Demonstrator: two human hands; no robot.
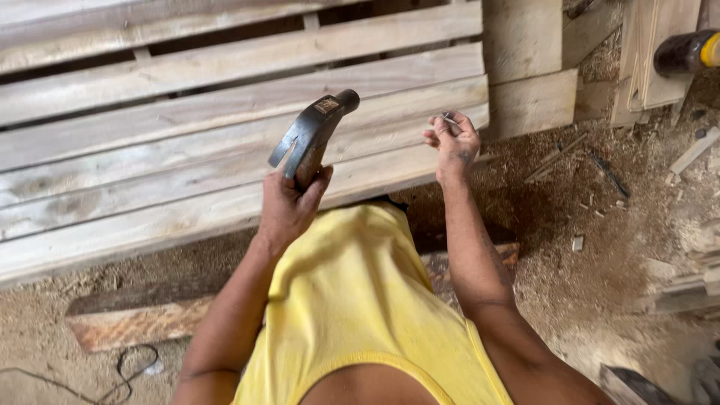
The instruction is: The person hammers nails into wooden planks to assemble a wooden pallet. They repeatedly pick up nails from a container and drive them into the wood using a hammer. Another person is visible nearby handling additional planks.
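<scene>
Several pale slats of the pallet [225, 112] are lying over sawdust; I'm seeing the left hand [289, 206] gripping a hammer [311, 135], the right hand [454, 139] pinching nails [448, 118].

A sleeveless yellow top [360, 300], arms bare, apparently unadorned.

Slats [225, 112] fill space ahead of both hands; narrow gaps btwn boards only. Open sawdust floor [600, 247] to the right, w/ scattered offcuts [694, 150].
</scene>
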